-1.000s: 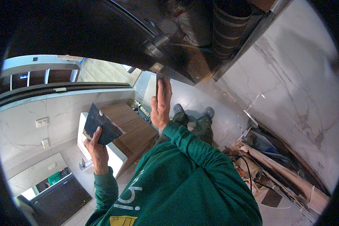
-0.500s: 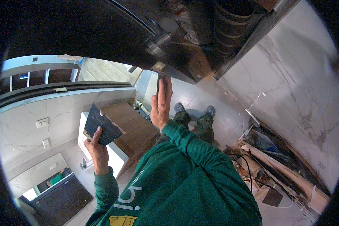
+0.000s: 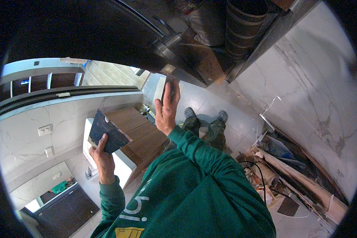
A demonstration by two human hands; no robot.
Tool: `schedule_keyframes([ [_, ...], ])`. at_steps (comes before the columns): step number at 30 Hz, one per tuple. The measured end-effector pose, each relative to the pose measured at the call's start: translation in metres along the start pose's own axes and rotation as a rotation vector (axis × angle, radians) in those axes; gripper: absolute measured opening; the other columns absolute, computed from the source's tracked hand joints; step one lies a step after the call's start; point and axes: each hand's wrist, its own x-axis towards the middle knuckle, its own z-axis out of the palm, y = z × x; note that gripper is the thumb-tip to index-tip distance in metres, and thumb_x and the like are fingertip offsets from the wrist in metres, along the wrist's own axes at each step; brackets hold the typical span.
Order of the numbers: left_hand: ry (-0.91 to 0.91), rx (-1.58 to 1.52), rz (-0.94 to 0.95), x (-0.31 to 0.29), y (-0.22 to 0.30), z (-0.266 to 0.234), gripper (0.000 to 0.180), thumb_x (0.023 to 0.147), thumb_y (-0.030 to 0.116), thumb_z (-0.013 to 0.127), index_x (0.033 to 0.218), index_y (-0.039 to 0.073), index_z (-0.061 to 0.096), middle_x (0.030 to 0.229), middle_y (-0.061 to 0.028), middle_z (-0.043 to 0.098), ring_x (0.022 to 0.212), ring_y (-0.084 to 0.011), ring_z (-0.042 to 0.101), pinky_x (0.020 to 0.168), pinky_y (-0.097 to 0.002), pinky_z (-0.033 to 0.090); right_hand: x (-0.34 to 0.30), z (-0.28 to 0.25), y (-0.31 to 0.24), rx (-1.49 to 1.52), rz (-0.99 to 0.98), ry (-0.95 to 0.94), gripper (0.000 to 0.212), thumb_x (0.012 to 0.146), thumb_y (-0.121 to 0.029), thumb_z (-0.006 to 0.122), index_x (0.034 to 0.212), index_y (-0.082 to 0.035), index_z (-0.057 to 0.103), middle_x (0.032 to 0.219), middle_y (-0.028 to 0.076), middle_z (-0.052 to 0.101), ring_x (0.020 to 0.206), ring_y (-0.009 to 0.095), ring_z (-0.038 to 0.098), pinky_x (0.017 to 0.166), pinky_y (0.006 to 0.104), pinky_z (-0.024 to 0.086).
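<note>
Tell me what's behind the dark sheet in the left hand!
Behind the dark sheet, a brown wooden cabinet and its white top peek out. What the sheet covers can't be seen.

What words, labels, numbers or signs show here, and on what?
Green sweatshirt: white lettering, turned and partly hidden, no whole word showing; yellow emblem beside it.
Slim tube: any label too small to read.
Dark sheet in the left hand: no readable text.
</note>
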Motion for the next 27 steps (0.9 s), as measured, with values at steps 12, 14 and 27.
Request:
schedule_keyframes([
  [12, -0.023, 0.186, 0.063, 0.011, -0.01, -0.008, 0.031, 0.087, 0.008, 0.071, 0.112, -0.008, 0.059, 0.101, -0.0138, 0.068, 0.087, -0.0206, 0.069, 0.082, -0.0336, 0.057, -0.002, -0.007, 0.0, 0.006, -0.007, 0.013, 0.057, 0.106, -0.034, 0.036, 0.153, -0.003, 0.027, 0.156, 0.026, 0.019, 0.145, 0.042, 0.021, 0.117, 0.0512, 0.021],
  [14, -0.003, 0.191, 0.054, 0.012, -0.012, -0.01, 0.031, 0.087, 0.008, 0.071, 0.112, -0.008, 0.059, 0.1, -0.0138, 0.068, 0.087, -0.0205, 0.069, 0.082, -0.0332, 0.057, -0.001, -0.006, -0.001, 0.013, -0.007, 0.018, 0.058, 0.106, -0.035, 0.036, 0.153, -0.003, 0.027, 0.156, 0.026, 0.019, 0.145, 0.042, 0.021, 0.117, 0.0513, 0.022],
  [27, -0.012, 0.177, 0.045, 0.017, -0.014, -0.013, 0.032, 0.088, 0.009, 0.071, 0.112, -0.008, 0.058, 0.1, -0.0143, 0.068, 0.086, -0.0208, 0.069, 0.081, -0.0325, 0.058, 0.003, 0.009, -0.003, 0.005, 0.007, 0.043, 0.061, 0.104, -0.029, 0.044, 0.155, -0.004, 0.022, 0.157, 0.027, 0.013, 0.145, 0.043, 0.019, 0.117, 0.0515, 0.022],
])
